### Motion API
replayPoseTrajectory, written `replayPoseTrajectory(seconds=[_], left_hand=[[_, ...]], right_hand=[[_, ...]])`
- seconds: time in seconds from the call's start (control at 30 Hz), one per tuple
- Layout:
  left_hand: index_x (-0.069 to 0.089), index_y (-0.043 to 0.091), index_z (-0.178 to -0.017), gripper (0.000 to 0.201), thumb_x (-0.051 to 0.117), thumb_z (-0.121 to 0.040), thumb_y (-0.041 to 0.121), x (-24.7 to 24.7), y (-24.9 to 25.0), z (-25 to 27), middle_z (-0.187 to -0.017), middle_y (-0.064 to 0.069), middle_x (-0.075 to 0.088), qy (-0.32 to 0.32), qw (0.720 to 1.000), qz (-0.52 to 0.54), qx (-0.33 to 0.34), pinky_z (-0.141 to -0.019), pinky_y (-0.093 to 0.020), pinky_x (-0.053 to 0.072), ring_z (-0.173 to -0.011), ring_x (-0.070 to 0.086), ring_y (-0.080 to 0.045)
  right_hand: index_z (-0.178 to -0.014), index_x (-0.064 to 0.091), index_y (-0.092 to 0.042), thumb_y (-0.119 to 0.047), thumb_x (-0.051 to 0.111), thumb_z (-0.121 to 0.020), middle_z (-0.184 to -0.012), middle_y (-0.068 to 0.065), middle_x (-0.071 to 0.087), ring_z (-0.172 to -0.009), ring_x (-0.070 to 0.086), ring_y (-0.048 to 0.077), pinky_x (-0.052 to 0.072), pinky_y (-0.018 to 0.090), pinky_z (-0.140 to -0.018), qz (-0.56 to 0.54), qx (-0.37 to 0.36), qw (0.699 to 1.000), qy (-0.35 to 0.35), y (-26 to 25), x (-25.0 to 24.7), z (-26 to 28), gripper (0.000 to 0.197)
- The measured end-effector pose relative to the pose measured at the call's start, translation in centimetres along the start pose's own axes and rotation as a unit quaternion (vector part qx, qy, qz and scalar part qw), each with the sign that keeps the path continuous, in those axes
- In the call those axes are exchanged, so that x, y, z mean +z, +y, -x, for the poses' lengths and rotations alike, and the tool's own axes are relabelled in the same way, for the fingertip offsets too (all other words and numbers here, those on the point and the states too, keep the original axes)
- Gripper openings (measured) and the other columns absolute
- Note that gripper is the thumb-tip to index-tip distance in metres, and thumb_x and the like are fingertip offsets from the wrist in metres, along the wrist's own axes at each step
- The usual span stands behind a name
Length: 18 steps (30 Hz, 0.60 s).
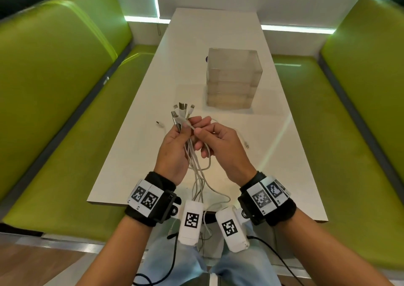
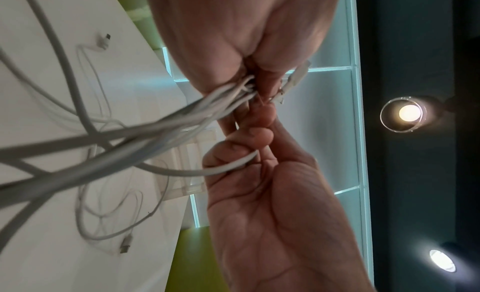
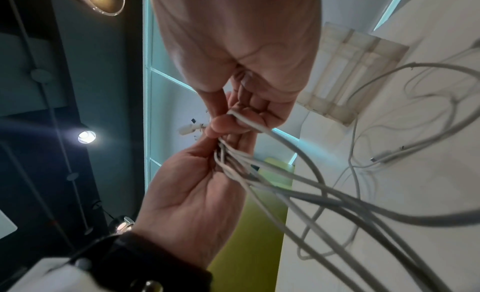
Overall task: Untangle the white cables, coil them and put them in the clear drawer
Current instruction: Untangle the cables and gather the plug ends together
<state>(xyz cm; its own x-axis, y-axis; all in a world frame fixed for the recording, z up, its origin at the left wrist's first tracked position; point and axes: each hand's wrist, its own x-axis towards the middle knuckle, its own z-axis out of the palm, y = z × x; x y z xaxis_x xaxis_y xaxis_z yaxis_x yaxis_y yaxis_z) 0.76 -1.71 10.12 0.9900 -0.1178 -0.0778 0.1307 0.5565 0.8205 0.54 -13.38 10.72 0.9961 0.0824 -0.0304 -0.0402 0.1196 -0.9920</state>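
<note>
The left hand (image 1: 172, 145) grips a bunch of white cables (image 1: 197, 165) just below their plugs (image 1: 180, 110), which fan out above its fingers. The right hand (image 1: 223, 145) pinches a single cable between thumb and forefinger, touching the left. Both are raised over the white tabletop (image 1: 273, 154), on the near side of the clear drawer unit (image 1: 232, 82); loose cable ends trail off the tabletop's near edge.
</note>
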Motion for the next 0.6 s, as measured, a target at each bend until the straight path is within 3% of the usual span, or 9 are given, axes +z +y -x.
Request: replayPoseTrajectory(seconds=[0.07, 0.2, 0.3, 0.4, 0.5, 0.6], left_hand=[[0.06, 0.007, -0.105, 0.027, 0.034, -0.101, 0.015, -0.15, -0.04, 0.06, -0.113, -0.01, 0.07, 0.001, 1.0, 0.005, 0.003, -0.056, -0.028, 0.052, -0.098, 0.045, -0.031], [0.059, 0.008, -0.107, 0.027, 0.035, -0.101, 0.018, -0.37, 0.01, 0.19, -0.115, -0.008, 0.07, 0.002, 1.0, 0.017, -0.001, -0.055, -0.026, 0.049, -0.088, 0.064, -0.021], [0.059, 0.008, -0.107, 0.028, 0.037, -0.098, 0.024, -0.35, 0.01, 0.23, -0.113, -0.007, 0.07, 0.002, 0.999, 0.033, -0.005, -0.052, -0.024, 0.048, -0.077, 0.057, -0.018], [0.059, 0.01, -0.107, 0.028, 0.037, -0.098, 0.025, -0.35, 0.12, 0.2, -0.115, -0.005, 0.07, 0.006, 1.0, 0.026, -0.004, -0.053, -0.028, 0.05, -0.076, 0.06, -0.016], [0.058, 0.012, -0.106, 0.027, 0.038, -0.096, 0.028, -0.36, 0.03, 0.22, -0.115, -0.002, 0.07, 0.001, 1.0, -0.018, 0.013, -0.054, -0.032, 0.052, -0.083, 0.062, -0.022], [0.058, 0.01, -0.104, 0.028, 0.043, -0.091, 0.03, -0.4, -0.05, 0.28, -0.114, -0.003, 0.07, -0.014, 0.999, -0.036, 0.03, -0.049, -0.033, 0.051, -0.068, 0.057, -0.026]], right_hand=[[-0.086, 0.061, 0.004, -0.012, 0.06, -0.091, -0.061, 0.007, 0.062, -0.047, 0.05, 0.015, 0.041, 0.023, -0.05, -0.018, 0.006, 1.0, -0.003, 0.03, 0.21, 0.0, 0.017], [-0.082, 0.06, -0.003, -0.012, 0.058, -0.092, -0.061, 0.006, 0.061, -0.048, 0.051, 0.014, 0.042, 0.024, -0.052, -0.045, 0.017, 0.999, -0.003, 0.16, 0.56, 0.04, 0.013], [-0.08, 0.059, -0.007, -0.014, 0.057, -0.093, -0.061, 0.004, 0.061, -0.048, 0.052, 0.014, 0.043, 0.024, -0.052, -0.062, 0.024, 0.998, 0.005, 0.27, 0.7, 0.06, 0.015], [-0.078, 0.059, -0.006, -0.015, 0.06, -0.091, -0.058, 0.004, 0.059, -0.046, 0.05, 0.014, 0.042, 0.023, -0.05, -0.029, 0.022, 0.999, 0.001, 0.26, 0.72, 0.04, 0.016], [-0.075, 0.057, -0.008, -0.017, 0.063, -0.09, -0.053, 0.0, 0.054, -0.042, 0.046, 0.011, 0.038, 0.021, -0.045, -0.003, 0.036, 0.999, -0.012, 0.01, 0.72, -0.11, 0.018], [-0.073, 0.052, -0.011, -0.019, 0.063, -0.089, -0.049, -0.002, 0.048, -0.039, 0.041, 0.009, 0.036, 0.018, -0.04, -0.008, 0.051, 0.999, -0.012, -0.21, 0.73, -0.19, 0.022]])
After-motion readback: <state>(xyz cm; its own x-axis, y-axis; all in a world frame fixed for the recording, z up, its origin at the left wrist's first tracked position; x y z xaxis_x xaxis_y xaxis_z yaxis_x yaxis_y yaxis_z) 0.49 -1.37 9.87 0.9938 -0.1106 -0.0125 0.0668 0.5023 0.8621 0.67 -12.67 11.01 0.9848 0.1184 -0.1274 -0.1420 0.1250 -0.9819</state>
